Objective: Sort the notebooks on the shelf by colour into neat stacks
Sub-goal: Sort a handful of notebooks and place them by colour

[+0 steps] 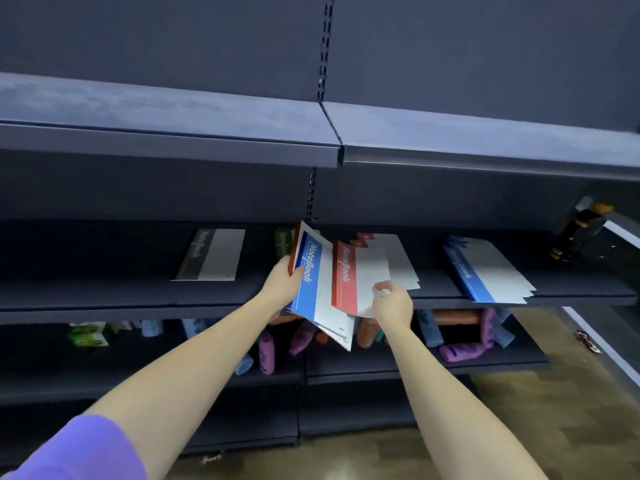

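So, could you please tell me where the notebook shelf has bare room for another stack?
Bare shelf lies left of the grey notebook, and between the red stack and blue stack. The middle is crowded.

Both bare arms reach forward, toward 12 o'clock. Left hand (284, 284) grips a bundle of notebooks (320, 292) (thumb on top). Right hand (393, 302) pinches a red notebook (349, 277).
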Tool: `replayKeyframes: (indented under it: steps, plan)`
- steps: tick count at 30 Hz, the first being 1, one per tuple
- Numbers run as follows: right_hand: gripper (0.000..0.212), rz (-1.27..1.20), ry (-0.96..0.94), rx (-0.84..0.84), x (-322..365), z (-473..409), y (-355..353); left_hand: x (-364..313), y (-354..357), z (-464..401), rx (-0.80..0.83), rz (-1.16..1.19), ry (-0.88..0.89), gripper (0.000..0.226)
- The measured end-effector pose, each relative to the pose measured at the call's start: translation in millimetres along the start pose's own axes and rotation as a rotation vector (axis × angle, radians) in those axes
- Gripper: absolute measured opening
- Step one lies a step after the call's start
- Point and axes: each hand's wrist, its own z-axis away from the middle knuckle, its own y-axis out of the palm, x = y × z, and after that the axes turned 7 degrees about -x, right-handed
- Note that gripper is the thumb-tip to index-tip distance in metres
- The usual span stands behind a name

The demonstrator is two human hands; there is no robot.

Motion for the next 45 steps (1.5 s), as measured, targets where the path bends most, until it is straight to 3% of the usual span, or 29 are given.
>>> replayKeyframes:
  steps: [7, 10, 13, 20, 24, 26, 30, 32, 38, 42, 45]
  plan:
    - [0.031, 0.338, -0.306, -0.01, -10, -69, -29, -7, 48, 0, -0.122, -0.016, -0.022, 0.026]
    - [0.036, 0.731, -0.32, 0.104, -9, -72, -28, -7, 57, 3, -0.168, -0.008, -0.05, 0.026]
    - [0.041, 0.85, -0.392, 0.231, -13, -65, -18, -7, 62, 5, -0.197, -0.011, -0.057, 0.025]
    - [0.049, 0.664, -0.43, 0.352, -25, -82, -14, -6, 59, 6, -0.233, 0.01, -0.056, 0.022]
    - [0.035, 0.338, -0.555, 0.265, -19, -64, -13, -6, 51, 4, -0.267, 0.058, -0.067, 0.026]
    - [0.036, 0.132, -0.446, 0.359, -9, -50, -12, -7, 46, 3, -0.296, 0.104, -0.075, 0.021]
    - [0.061, -0.101, -0.143, 0.544, 11, -34, -8, -11, 36, 4, -0.302, 0.151, -0.058, 0.015]
    - [0.061, -0.206, -0.033, 0.508, 14, -34, -5, -12, 35, 7, -0.301, 0.175, -0.05, 0.017]
    - [0.034, -0.267, 0.181, 0.354, 6, -54, -13, -17, 36, 8, -0.262, 0.185, -0.063, 0.025]
    - [0.016, -0.182, 0.157, 0.304, -5, -51, -35, -25, 46, 11, -0.18, 0.207, -0.047, 0.031]
    - [0.012, -0.085, 0.079, 0.145, -13, -47, -54, -27, 59, 14, -0.135, 0.241, -0.034, 0.031]
